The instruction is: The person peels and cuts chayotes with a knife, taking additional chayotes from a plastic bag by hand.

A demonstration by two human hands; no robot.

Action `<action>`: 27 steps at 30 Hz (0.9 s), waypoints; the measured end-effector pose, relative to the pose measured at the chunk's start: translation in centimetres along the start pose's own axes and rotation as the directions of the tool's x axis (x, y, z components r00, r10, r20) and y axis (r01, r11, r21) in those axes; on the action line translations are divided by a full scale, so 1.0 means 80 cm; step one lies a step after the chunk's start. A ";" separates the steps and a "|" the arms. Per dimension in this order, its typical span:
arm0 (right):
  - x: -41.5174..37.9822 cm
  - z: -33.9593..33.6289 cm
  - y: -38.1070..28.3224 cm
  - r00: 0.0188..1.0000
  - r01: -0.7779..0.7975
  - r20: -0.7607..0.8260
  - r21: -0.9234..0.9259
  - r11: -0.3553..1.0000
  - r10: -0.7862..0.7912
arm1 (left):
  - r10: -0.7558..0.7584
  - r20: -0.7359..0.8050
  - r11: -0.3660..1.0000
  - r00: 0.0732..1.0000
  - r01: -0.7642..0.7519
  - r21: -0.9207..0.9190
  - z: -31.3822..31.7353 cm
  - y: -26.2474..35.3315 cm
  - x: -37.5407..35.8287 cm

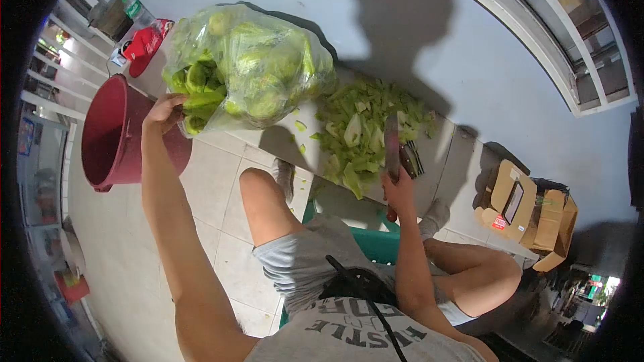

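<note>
My left hand is at the open mouth of a large clear plastic bag, its fingers against a long green vegetable at the edge. More green vegetables fill the bag. My right hand is wrapped round the handle of a large knife, whose blade points away from me over a pile of green peelings. Beside the blade lies another dark-handled utensil, partly hidden. Whether my left fingers grip the vegetable firmly is hard to see.
A dark red bucket stands at the left below the bag. Behind it are a red cap and a plastic bottle. An open cardboard box sits at the right. A wall rises behind the peelings.
</note>
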State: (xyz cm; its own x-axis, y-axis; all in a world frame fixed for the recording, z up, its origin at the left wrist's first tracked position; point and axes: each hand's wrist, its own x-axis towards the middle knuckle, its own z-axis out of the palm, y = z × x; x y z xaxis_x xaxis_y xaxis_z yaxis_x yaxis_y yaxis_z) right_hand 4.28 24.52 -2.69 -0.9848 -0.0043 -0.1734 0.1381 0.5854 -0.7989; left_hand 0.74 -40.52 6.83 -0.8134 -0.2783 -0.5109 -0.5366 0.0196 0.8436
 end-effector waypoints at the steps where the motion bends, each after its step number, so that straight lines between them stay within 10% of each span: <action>1: 0.000 -0.001 -0.001 1.000 0.007 0.004 -0.016 1.000 -0.007 | 0.077 -0.101 0.987 0.992 -0.090 -0.132 -0.015 -0.020 0.008; 6: -0.009 -0.004 -0.026 0.996 -0.088 0.000 -0.008 0.996 0.088 | 0.156 -0.176 0.962 0.972 -0.190 -0.194 0.042 0.015 -0.040; 8: -0.013 -0.007 -0.037 0.996 -0.087 0.017 -0.021 0.996 0.088 | 0.034 -0.031 0.985 0.999 -0.028 0.172 0.065 0.031 -0.041; 10: -0.014 -0.005 -0.030 0.997 -0.074 0.020 -0.018 0.997 0.074 | 0.014 -0.063 0.699 0.998 0.035 0.714 0.091 0.024 -0.016; 11: -0.015 -0.005 -0.028 0.998 -0.062 0.021 -0.013 0.998 0.062 | 0.015 -0.061 0.699 0.998 0.034 0.714 0.108 0.019 -0.013; 13: -0.016 -0.005 -0.028 0.998 -0.066 0.022 -0.007 0.998 0.067 | 0.304 -0.158 0.268 0.940 0.074 0.960 0.135 0.011 -0.007; 20: -0.015 -0.017 -0.020 0.994 -0.111 -0.007 0.012 0.994 0.111 | 0.268 0.084 0.098 0.960 -0.114 0.989 0.115 0.023 0.013; 24: -0.017 -0.028 -0.018 0.991 -0.128 -0.024 0.015 0.992 0.129 | -0.061 -0.025 0.806 0.998 0.064 0.589 0.090 0.054 -0.020; 27: -0.011 -0.021 -0.001 0.993 0.051 -0.103 0.003 0.999 -0.050 | -0.099 0.074 0.991 0.992 0.092 0.098 0.058 0.029 -0.037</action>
State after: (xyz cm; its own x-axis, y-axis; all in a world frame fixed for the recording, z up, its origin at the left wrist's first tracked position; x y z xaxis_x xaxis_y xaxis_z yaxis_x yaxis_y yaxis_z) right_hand 4.99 25.82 -1.51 -0.9961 0.0500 -0.0728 0.0883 0.5822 -0.8082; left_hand 0.86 -35.22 9.57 -0.7706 -0.2068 -0.6028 -0.6283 0.0882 0.7730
